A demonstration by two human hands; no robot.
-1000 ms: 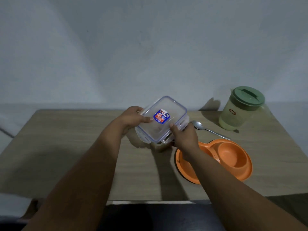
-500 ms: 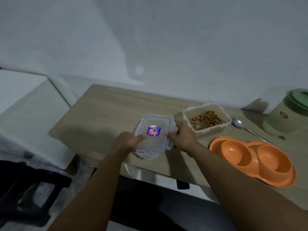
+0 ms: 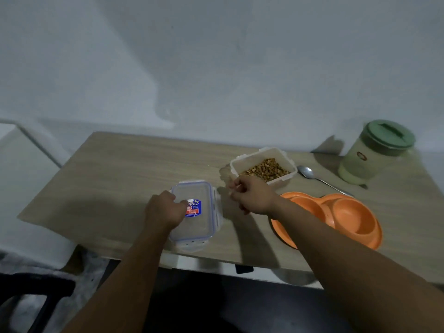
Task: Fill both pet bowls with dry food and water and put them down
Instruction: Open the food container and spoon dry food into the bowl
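Observation:
The orange double pet bowl lies on the wooden table at the right, both cups bare. Behind it stands an open clear container holding dry kibble. Its clear lid, blue-rimmed with a blue sticker, lies flat near the table's front edge. My left hand grips the lid's left side, thumb on top. My right hand hovers between lid and container, off both, fingers loosely bent and holding nothing.
A metal spoon lies right of the container. A pale green pitcher with a darker green lid stands at the back right by the wall. A white surface adjoins the table's left; a black chair is below left.
The lid came off the container and down to the table's front edge. My right hand has let go of it and drawn back toward the container; my view swung left and down.

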